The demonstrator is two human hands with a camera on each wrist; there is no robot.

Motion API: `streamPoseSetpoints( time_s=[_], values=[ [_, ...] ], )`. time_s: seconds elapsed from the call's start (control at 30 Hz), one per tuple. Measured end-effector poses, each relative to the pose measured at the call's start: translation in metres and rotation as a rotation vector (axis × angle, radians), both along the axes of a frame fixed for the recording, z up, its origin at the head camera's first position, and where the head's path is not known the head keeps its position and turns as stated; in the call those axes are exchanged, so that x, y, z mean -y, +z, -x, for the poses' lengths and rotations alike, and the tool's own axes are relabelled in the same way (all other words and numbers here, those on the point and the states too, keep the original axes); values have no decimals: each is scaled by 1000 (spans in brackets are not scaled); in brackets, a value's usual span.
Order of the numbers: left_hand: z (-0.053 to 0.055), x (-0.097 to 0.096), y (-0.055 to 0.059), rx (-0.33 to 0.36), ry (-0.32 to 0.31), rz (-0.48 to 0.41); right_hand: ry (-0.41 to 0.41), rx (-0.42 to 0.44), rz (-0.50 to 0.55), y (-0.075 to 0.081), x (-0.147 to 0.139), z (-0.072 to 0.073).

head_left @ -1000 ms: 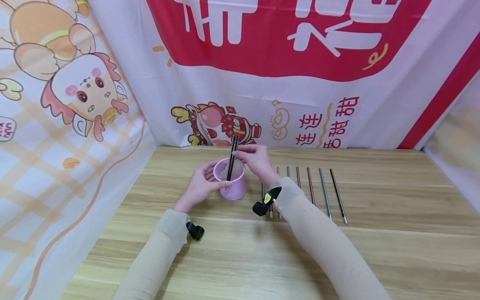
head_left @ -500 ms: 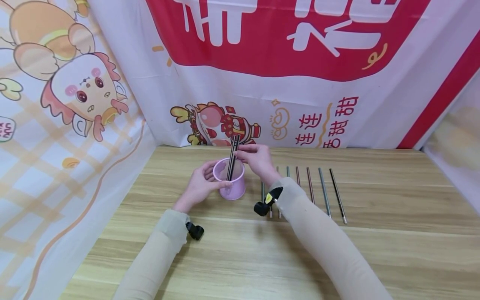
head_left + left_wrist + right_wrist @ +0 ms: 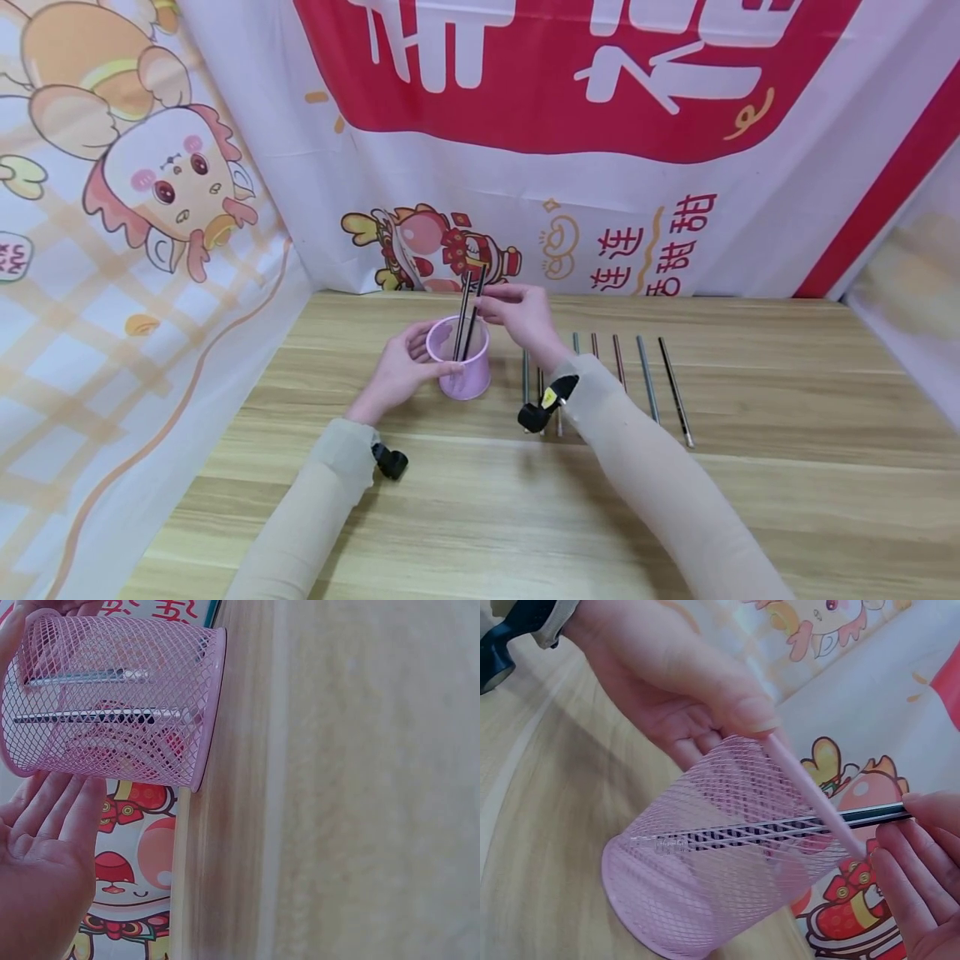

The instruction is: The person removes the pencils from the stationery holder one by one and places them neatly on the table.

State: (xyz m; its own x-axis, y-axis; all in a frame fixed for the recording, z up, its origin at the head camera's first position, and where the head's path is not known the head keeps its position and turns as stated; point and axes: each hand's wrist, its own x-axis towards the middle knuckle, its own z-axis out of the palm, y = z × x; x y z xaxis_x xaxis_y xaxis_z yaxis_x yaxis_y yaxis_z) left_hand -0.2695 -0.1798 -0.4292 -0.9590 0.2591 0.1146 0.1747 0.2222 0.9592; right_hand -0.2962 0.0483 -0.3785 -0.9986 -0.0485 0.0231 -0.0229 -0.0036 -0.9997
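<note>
A pink mesh pen holder [image 3: 468,385] stands upright on the wooden table. My left hand [image 3: 397,375] holds it by the side, thumb at the near rim and fingers round the far side. Two dark pencils lean in it, their upper ends above the rim. My right hand [image 3: 521,321] pinches the right-hand dark pencil [image 3: 480,283] near its top, and the other dark pencil [image 3: 464,296] stands apart to the left. Through the mesh in the left wrist view, the pencils' pale lower ends reach toward the base of the pen holder [image 3: 161,750].
To the right, several pencils lie in a row, among them a blue-grey pencil [image 3: 648,379] and a black pencil [image 3: 676,392]. My right forearm passes over part of the row. A printed cloth [image 3: 300,192] hangs behind the wooden table [image 3: 465,517].
The two pencils stood close together and now spread apart at the top. My right hand has moved slightly right with one of them. The left hand and pen holder stay put.
</note>
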Motion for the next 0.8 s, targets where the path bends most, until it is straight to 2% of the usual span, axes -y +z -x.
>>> streamPoseSetpoints(
  time_s=[0.23, 0.47, 0.8],
  values=[
    [0, 0, 0, 6, 8, 2, -24, -36, 79, 14, -9, 0],
    [0, -1, 0, 7, 5, 3, -41, -59, 92, 30, -23, -3],
    [-2, -2, 1, -15, 3, -6, -104, -113, 192, 49, -48, -8]
  ],
)
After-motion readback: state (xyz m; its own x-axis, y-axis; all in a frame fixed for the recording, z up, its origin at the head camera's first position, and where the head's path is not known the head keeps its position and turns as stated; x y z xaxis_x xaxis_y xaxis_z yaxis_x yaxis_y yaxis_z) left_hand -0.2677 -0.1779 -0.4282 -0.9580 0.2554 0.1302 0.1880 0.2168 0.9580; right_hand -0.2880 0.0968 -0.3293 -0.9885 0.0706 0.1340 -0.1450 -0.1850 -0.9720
